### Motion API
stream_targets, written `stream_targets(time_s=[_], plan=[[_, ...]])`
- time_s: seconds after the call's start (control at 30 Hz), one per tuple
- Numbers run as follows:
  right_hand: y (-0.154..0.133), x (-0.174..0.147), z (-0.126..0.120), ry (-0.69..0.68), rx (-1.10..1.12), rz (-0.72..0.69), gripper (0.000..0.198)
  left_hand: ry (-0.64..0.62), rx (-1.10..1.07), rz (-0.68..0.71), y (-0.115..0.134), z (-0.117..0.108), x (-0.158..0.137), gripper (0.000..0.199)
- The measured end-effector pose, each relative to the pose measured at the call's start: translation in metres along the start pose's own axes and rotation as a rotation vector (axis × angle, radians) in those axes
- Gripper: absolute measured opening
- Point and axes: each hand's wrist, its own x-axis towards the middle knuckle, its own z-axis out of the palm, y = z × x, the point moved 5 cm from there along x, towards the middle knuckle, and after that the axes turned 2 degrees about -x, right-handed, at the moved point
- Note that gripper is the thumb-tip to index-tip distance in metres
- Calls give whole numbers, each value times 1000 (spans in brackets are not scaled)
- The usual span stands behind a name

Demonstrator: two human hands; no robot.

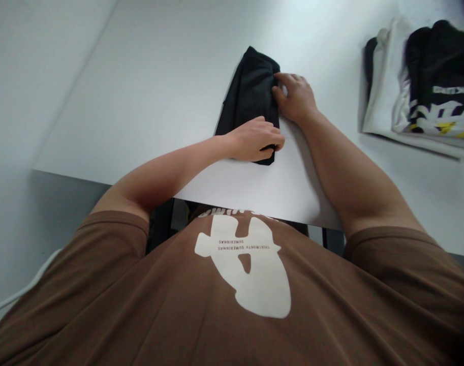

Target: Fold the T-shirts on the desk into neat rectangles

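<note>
A black garment (250, 91), folded into a long narrow shape, lies flat on the white table in front of me. Its exact kind does not show. Across its near end reaches my left hand (256, 140), fingers curled over the right edge and gripping the cloth. Farther up the same edge, my right hand (296, 96) has thumb and forefinger closed on the fabric. The left hand and forearm cover part of the garment's near end.
At the right of the white table (148, 101) lies a stack of folded clothes (388, 86), white and black, the top one printed in white and yellow. The table's front edge runs close to my body. A white cable (29, 287) hangs at lower left.
</note>
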Motion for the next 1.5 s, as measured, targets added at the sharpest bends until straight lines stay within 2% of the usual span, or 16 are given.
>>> stream_targets(time_s=[0.87, 1.5], plan=[[2, 0, 1, -11, 26, 10, 47, 1, -5, 0, 1, 0, 0, 26], [-7, -1, -3, -31, -4, 0, 45, -15, -8, -8, -1, 0, 0, 26]])
